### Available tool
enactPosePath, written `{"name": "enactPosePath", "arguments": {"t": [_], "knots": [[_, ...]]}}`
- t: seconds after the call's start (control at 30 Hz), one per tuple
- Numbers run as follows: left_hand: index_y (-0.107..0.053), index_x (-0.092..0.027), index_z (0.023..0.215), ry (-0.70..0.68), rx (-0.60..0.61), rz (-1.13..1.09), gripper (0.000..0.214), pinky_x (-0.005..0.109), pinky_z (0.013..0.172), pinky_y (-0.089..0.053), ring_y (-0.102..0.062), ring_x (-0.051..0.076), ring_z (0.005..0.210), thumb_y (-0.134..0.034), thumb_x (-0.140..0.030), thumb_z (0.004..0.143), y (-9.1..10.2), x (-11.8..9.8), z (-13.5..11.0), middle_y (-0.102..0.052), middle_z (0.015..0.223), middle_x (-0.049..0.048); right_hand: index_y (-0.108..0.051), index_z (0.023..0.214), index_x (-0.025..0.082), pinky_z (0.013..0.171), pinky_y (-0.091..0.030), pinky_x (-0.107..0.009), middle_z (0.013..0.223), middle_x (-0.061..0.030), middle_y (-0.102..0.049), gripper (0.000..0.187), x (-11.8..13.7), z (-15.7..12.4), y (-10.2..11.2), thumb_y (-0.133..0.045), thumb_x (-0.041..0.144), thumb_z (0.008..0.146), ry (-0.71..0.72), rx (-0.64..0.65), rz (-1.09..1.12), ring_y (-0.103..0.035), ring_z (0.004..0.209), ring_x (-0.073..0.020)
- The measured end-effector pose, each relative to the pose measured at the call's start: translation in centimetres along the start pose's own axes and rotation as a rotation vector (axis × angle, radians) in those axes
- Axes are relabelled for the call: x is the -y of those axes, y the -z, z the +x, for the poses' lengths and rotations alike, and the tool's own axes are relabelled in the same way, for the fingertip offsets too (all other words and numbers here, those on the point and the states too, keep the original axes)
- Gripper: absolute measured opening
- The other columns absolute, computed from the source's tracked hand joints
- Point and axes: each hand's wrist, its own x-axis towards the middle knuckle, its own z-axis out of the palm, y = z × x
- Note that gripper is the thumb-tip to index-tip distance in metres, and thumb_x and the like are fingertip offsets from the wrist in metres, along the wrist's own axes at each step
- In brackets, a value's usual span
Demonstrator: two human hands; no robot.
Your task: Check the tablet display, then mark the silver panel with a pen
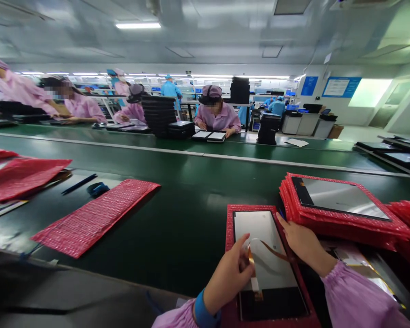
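A flat display panel [259,232] lies on a red bubble bag [229,228] at the near edge of the green bench. An amber flex ribbon [252,262] curls up from the panel. My left hand [227,278] pinches that ribbon between thumb and fingers. My right hand [302,243] rests on the panel's right edge, fingers laid along it, beside a stack of red bags [341,225] with another panel [341,197] on top.
A loose red bubble bag [95,216] lies to the left, with a pen [78,184] and more red bags [17,175] beyond. A green conveyor [198,159] runs across. Workers in pink sit opposite beside stacks of black trays [159,115].
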Motion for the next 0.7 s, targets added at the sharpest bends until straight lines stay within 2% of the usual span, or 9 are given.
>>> {"name": "enactPosePath", "arguments": {"t": [0.07, 0.17, 0.23, 0.3, 0.4, 0.47, 0.57, 0.63, 0.7], "knots": [[-0.034, -0.009, 0.147, 0.007, -0.036, -0.036, 0.072, 0.023, 0.061, -0.042, -0.049, 0.008, 0.061, -0.054, -0.013, 0.078, 0.0, 0.2, 0.0, -0.059, 0.087, 0.0, -0.066, 0.122, 0.014, 0.047, -0.044, -0.029, 0.066, -0.0062, -0.064, 0.048, 0.2, -0.2, 0.9, -0.04, 0.008, 0.083, 0.052, -0.072, 0.059, -0.062, 0.055, -0.0219], [-0.035, -0.008, 0.145, 0.031, -0.061, -0.098, 0.068, 0.023, 0.062, -0.044, -0.053, 0.009, 0.064, -0.054, -0.011, 0.079, -0.1, 0.0, 0.1, -0.06, 0.086, 0.0002, -0.068, 0.112, 0.017, 0.063, -0.051, -0.031, 0.074, -0.0046, -0.065, 0.036, 0.9, -1.9, 4.7, -0.036, 0.021, 0.096, 0.088, -0.245, 0.215, -0.064, 0.067, -0.0201], [-0.037, -0.008, 0.144, 0.037, -0.072, -0.122, 0.066, 0.023, 0.062, -0.044, -0.054, 0.009, 0.064, -0.054, -0.011, 0.08, -0.2, -0.1, 0.1, -0.061, 0.084, -0.0002, -0.064, 0.112, 0.021, 0.07, -0.051, -0.026, 0.092, -0.0044, -0.069, 0.026, 1.8, -3.8, 7.2, -0.04, 0.023, 0.101, 0.068, -0.396, 0.507, -0.066, 0.079, -0.0167], [-0.039, -0.009, 0.143, 0.039, -0.092, -0.138, 0.064, 0.023, 0.062, -0.045, -0.055, 0.009, 0.063, -0.055, -0.013, 0.081, -0.2, -0.2, 0.2, -0.062, 0.082, -0.0005, -0.06, 0.117, 0.024, 0.076, -0.049, -0.023, 0.098, -0.0012, -0.069, 0.023, 3.2, -5.8, 8.6, -0.046, 0.02, 0.1, 0.019, -0.419, 0.685, -0.066, 0.086, -0.015], [-0.042, -0.01, 0.142, 0.056, -0.11, -0.145, 0.061, 0.022, 0.061, -0.045, -0.055, 0.008, 0.062, -0.057, -0.016, 0.082, -0.2, -0.3, 0.1, -0.061, 0.082, -0.0009, -0.056, 0.103, 0.026, 0.078, -0.049, -0.027, 0.093, -0.0006, -0.067, 0.015, 5.7, -8.5, 7.8, -0.066, 0.023, 0.091, -0.007, -0.415, 0.855, -0.065, 0.084, -0.0187], [-0.043, -0.011, 0.141, 0.069, -0.099, -0.146, 0.06, 0.022, 0.059, -0.045, -0.053, 0.008, 0.06, -0.057, -0.017, 0.083, -0.2, -0.5, -0.1, -0.061, 0.082, -0.0009, -0.052, 0.084, 0.025, 0.059, -0.046, -0.026, 0.072, 0.0019, -0.058, 0.017, 7.3, -9.6, 6.2, -0.064, 0.03, 0.094, -0.087, -0.369, 0.986, -0.058, 0.061, -0.0156], [-0.044, -0.011, 0.14, 0.07, -0.087, -0.135, 0.058, 0.021, 0.059, -0.045, -0.053, 0.008, 0.06, -0.055, -0.016, 0.084, -0.1, -0.8, -0.2, -0.062, 0.082, -0.0005, -0.054, 0.094, 0.025, 0.04, -0.039, -0.023, 0.062, 0.0025, -0.056, 0.027, 8.8, -10.1, 3.8, -0.044, 0.048, 0.103, -0.157, -0.246, 1.223, -0.049, 0.044, -0.0142], [-0.046, -0.012, 0.139, 0.067, -0.089, -0.124, 0.056, 0.022, 0.06, -0.045, -0.053, 0.008, 0.059, -0.055, -0.017, 0.084, -0.1, -0.8, -0.2, -0.063, 0.083, -0.0003, -0.054, 0.107, 0.024, 0.042, -0.046, -0.022, 0.073, -0.0017, -0.067, 0.029, 9.3, -9.9, 2.9, -0.049, 0.052, 0.101, -0.233, -0.187, 1.303, -0.059, 0.051, -0.0167], [-0.048, -0.013, 0.138, 0.064, -0.09, -0.122, 0.055, 0.022, 0.06, -0.046, -0.053, 0.008, 0.06, -0.055, -0.018, 0.084, -0.1, -0.7, -0.2, -0.063, 0.084, 0.0, -0.057, 0.091, 0.023, 0.043, -0.047, -0.019, 0.066, -0.0005, -0.066, 0.027, 9.4, -9.7, 2.6, -0.061, 0.049, 0.096, -0.351, -0.114, 1.277, -0.059, 0.05, -0.0155]]}}
